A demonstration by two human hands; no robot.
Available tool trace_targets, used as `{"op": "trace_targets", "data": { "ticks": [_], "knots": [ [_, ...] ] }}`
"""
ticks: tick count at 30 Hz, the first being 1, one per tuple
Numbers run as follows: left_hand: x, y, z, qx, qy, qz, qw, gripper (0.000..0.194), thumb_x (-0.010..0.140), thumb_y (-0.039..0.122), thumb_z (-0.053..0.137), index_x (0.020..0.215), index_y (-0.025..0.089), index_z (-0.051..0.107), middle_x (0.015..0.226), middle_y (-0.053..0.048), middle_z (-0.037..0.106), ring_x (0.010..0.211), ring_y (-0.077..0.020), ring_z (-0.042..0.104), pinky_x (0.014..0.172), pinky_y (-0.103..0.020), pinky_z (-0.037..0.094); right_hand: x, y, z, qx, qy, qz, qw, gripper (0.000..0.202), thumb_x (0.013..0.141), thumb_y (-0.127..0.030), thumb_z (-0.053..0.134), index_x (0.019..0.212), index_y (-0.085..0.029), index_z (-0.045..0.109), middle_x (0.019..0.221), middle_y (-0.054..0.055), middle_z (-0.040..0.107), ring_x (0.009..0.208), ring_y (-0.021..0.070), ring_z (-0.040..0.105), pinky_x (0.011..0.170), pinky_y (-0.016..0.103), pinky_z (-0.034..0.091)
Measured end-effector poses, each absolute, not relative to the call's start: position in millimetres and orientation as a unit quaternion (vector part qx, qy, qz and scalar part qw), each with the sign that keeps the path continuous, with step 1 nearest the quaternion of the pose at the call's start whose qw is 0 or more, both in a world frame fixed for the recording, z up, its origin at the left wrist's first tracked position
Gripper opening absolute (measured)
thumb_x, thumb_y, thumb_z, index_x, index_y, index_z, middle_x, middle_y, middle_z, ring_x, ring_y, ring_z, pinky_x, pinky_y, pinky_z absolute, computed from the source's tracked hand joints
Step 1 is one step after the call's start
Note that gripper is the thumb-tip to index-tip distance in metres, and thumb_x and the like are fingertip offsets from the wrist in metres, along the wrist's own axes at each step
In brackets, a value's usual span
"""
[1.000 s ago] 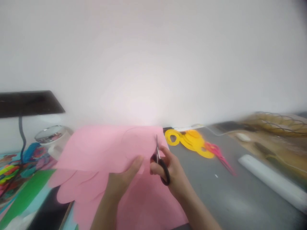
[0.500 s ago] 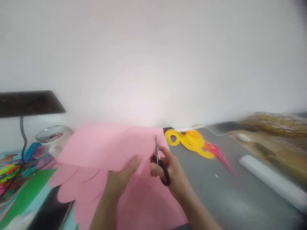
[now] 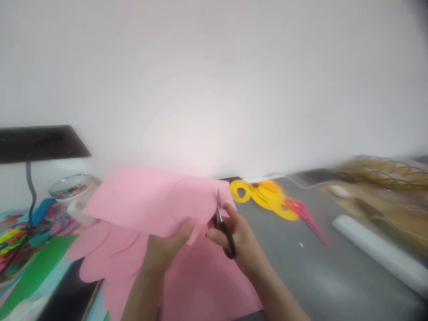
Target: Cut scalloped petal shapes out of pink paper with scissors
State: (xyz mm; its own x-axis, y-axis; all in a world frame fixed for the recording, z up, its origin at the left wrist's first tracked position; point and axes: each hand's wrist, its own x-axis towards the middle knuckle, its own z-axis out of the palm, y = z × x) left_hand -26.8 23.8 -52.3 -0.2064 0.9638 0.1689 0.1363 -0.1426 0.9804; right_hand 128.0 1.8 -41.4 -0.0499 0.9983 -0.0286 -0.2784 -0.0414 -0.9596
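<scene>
My left hand (image 3: 172,245) pinches the near edge of a pink sheet (image 3: 143,200), thumb on top and fingers hidden beneath. A faint curved outline runs across the sheet's right part. My right hand (image 3: 237,240) has its fingers in the black handles of a pair of scissors (image 3: 227,238). The blades point away from me, at the right part of the sheet, and look nearly closed. Below the raised sheet lie several rounded pink cutouts (image 3: 103,258) and another pink sheet (image 3: 203,285).
Yellow cutouts (image 3: 267,196) and pink-handled scissors (image 3: 307,218) lie on the grey table (image 3: 301,276). To the right is a white roll (image 3: 377,249). Coloured yarn-like bundles (image 3: 43,227), a white cup (image 3: 80,209) and a round mirror-like lid (image 3: 72,186) stand at left, beneath a dark panel (image 3: 43,145).
The left side of the sheet has lifted and tilted slightly. The scissors' handles have come closer together, and the left hand has shifted a little left.
</scene>
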Motion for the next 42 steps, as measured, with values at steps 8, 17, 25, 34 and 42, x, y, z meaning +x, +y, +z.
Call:
{"op": "trace_targets", "data": {
  "ticks": [8, 17, 25, 34, 42],
  "knots": [
    [-28.3, 23.9, -49.9, 0.518, 0.531, 0.556, 0.376, 0.05, 0.062, 0.039, 0.078, 0.107, 0.022, 0.067, 0.1, -0.01, 0.07, 0.106, -0.0339, 0.061, 0.098, -0.053, 0.046, 129.8, 2.3, -42.1, -0.425, -0.436, 0.583, 0.538, 0.049, 0.058, -0.032, 0.083, 0.092, -0.022, 0.049, 0.062, -0.006, 0.052, 0.053, 0.0095, 0.039, 0.049, 0.022, 0.031],
    [-29.0, 23.3, -49.9, 0.519, 0.531, 0.555, 0.375, 0.048, 0.059, 0.037, 0.079, 0.104, 0.022, 0.069, 0.1, -0.01, 0.071, 0.104, -0.0349, 0.062, 0.099, -0.054, 0.046, 127.8, 3.6, -41.9, -0.447, -0.424, 0.579, 0.534, 0.054, 0.055, -0.031, 0.082, 0.095, -0.022, 0.047, 0.057, -0.008, 0.049, 0.048, 0.0083, 0.033, 0.045, 0.021, 0.025],
    [-30.4, 23.4, -52.4, 0.511, 0.546, 0.554, 0.366, 0.048, 0.057, 0.037, 0.08, 0.101, 0.019, 0.07, 0.096, -0.011, 0.072, 0.102, -0.0337, 0.064, 0.095, -0.05, 0.049, 127.9, 3.2, -43.0, -0.45, -0.431, 0.573, 0.533, 0.05, 0.059, -0.034, 0.079, 0.095, -0.021, 0.047, 0.057, -0.008, 0.048, 0.049, 0.0088, 0.034, 0.046, 0.022, 0.024],
    [-29.9, 22.0, -49.4, 0.512, 0.543, 0.55, 0.376, 0.047, 0.061, 0.04, 0.078, 0.103, 0.019, 0.07, 0.1, -0.012, 0.071, 0.102, -0.0339, 0.064, 0.094, -0.051, 0.049, 128.3, 2.6, -43.7, -0.443, -0.437, 0.574, 0.532, 0.046, 0.063, -0.027, 0.076, 0.097, -0.02, 0.047, 0.056, -0.008, 0.048, 0.052, 0.0089, 0.036, 0.049, 0.021, 0.028],
    [-29.3, 23.1, -48.5, 0.518, 0.528, 0.563, 0.368, 0.054, 0.063, 0.042, 0.076, 0.11, 0.017, 0.066, 0.097, -0.011, 0.071, 0.102, -0.0321, 0.063, 0.096, -0.048, 0.048, 130.3, 2.3, -45.7, -0.468, -0.456, 0.554, 0.516, 0.041, 0.066, -0.024, 0.068, 0.101, -0.019, 0.047, 0.056, -0.007, 0.052, 0.053, 0.0108, 0.041, 0.048, 0.021, 0.031]
  ]
}}
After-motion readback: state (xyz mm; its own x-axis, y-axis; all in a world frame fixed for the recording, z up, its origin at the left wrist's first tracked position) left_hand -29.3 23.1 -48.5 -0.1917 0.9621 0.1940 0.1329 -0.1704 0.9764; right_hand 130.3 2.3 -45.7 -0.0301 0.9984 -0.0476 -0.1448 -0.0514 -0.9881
